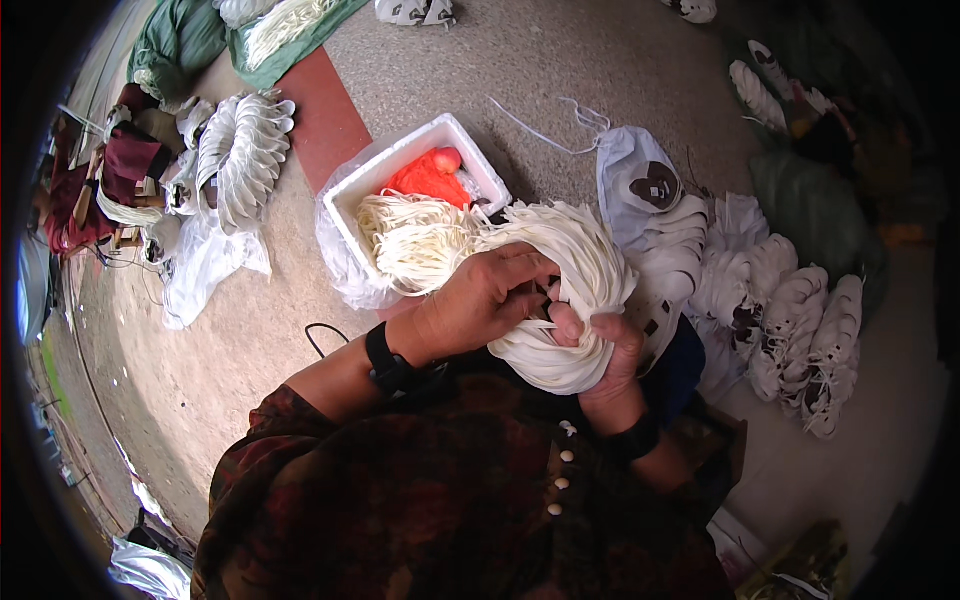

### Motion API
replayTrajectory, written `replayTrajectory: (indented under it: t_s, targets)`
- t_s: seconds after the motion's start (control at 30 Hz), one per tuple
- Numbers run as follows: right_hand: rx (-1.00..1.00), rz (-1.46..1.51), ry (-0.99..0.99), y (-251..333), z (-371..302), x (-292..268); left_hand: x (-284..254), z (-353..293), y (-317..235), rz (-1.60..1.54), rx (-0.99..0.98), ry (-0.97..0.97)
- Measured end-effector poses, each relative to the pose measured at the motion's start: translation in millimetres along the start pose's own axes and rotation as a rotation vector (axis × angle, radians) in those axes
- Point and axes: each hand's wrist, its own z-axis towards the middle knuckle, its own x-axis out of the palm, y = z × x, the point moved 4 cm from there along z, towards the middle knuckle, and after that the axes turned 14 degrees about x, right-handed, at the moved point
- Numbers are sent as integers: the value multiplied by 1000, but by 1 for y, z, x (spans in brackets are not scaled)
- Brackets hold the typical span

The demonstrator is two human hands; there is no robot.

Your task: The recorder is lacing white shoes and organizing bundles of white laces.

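In front of my chest I hold a thick ring of layered white strips (pixel 580 250). My right hand (pixel 612 355) grips its lower right side, the thumb outside and the fingers coming through the middle. My left hand (pixel 490 295) reaches over the left side, its fingers bent into the ring's opening. A small dark bit shows between the fingertips; what the left fingers pinch there is partly hidden. Just beyond my left hand stands a white foam box (pixel 350 205) with a heap of cream cords (pixel 420 240) and an orange-red bag (pixel 430 178) in it.
To the right lie a white bag (pixel 628 170) and several bundles of white layered pieces (pixel 785 340). Another coiled bundle (pixel 245 160) sits at left near a person in dark red (pixel 125 175). Green sacks (pixel 175 50) lie at the far left, and a plastic sheet (pixel 215 275) on the floor.
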Motion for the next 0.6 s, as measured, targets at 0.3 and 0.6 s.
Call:
replayTrajectory:
  t_s: [0.3,0.6]
  targets:
    - [63,97,138,-12,-5,7,1,-6,8,-22,-23,150]
    - [51,199,261,-11,-10,7,5,-2,5,-16,49,66]
